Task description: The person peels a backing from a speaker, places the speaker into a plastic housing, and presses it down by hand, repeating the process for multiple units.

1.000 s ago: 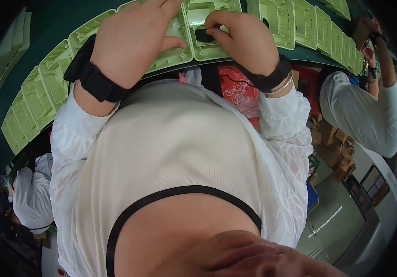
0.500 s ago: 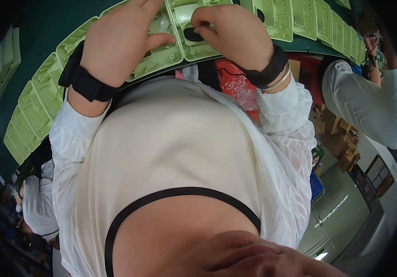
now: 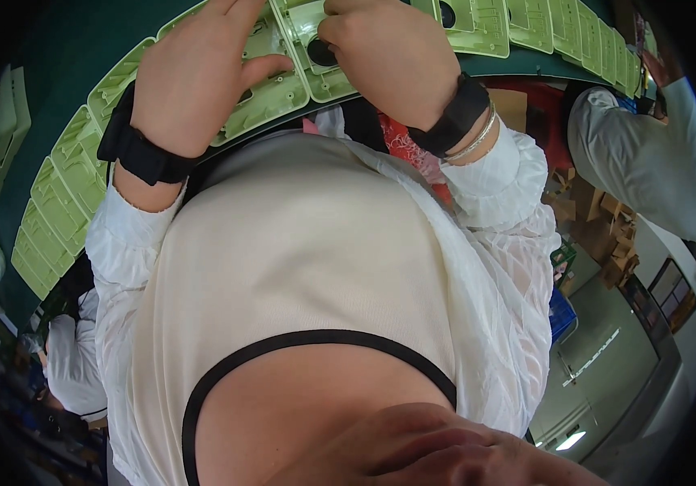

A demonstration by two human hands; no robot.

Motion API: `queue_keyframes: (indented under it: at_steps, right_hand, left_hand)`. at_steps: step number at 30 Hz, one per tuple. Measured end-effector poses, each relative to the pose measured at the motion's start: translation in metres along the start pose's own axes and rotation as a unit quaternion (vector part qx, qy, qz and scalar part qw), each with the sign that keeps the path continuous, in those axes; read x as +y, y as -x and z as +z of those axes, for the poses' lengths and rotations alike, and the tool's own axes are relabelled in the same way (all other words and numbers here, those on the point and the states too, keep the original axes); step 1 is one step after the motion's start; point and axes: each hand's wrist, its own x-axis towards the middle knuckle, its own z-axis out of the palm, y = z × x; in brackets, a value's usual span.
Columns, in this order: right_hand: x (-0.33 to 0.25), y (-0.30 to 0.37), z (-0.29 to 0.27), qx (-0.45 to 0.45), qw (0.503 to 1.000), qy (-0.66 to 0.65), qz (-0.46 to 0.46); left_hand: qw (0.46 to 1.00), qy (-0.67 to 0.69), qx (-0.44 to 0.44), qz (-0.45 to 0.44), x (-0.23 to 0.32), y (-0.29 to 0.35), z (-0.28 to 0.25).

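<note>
Right now both hands work at the top of the view, on light green plastic panels lying edge to edge along a dark green table (image 3: 81, 49). The left hand (image 3: 194, 77) lies flat and spread, palm down on one green panel (image 3: 263, 93), thumb stretched toward the neighbouring piece; it pins rather than grips. The right hand (image 3: 388, 57) is curled, fingertips bunched at a round hole (image 3: 321, 53) in the next panel (image 3: 315, 77), where something small and dark sits. Whether the fingers pinch that dark part or only press on it cannot be told, since the knuckles hide the tips.

To do this well, I judge the flat hand should keep firm, even weight so the panel does not slide or rock. The curled hand would do best working straight down into the hole, not at a slant, with small moves. More panels (image 3: 60, 182) curve away to the left, and another person's sleeve (image 3: 648, 162) shows at the right.
</note>
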Motion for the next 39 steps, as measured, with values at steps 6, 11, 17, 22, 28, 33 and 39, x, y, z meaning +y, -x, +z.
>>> queue_keyframes:
  at_steps: [6, 11, 17, 22, 28, 33, 39]
  right_hand:
    - [-0.005, -0.004, -0.004, -0.029, 0.999, 0.018, 0.003]
    - [-0.01, -0.008, -0.003, -0.051, 0.997, 0.061, -0.008]
    - [-0.008, -0.007, 0.003, -0.029, 0.994, 0.094, -0.055]
    - [-0.005, 0.007, 0.002, 0.04, 0.998, 0.04, -0.034]
    - [-0.008, 0.033, 0.025, 0.022, 0.999, 0.033, -0.029]
    - [-0.016, 0.018, 0.025, 0.169, 0.982, -0.074, -0.045]
    - [0.005, 0.031, 0.05, 0.032, 0.992, -0.106, -0.066]
  left_hand:
    - [1.0, 0.003, 0.013, 0.01, -0.004, 0.002, 0.004]
    - [1.0, -0.005, 0.007, 0.008, -0.005, 0.002, 0.004]
    - [1.0, -0.004, 0.001, -0.003, -0.011, 0.004, 0.007]
    - [0.999, 0.0, 0.023, 0.03, -0.019, 0.007, 0.011]
    - [0.999, -0.008, 0.01, 0.045, -0.018, 0.005, 0.007]
    - [0.999, 0.0, 0.006, 0.046, -0.02, 0.006, 0.008]
    - [0.997, -0.052, -0.012, 0.051, -0.018, 0.003, 0.007]
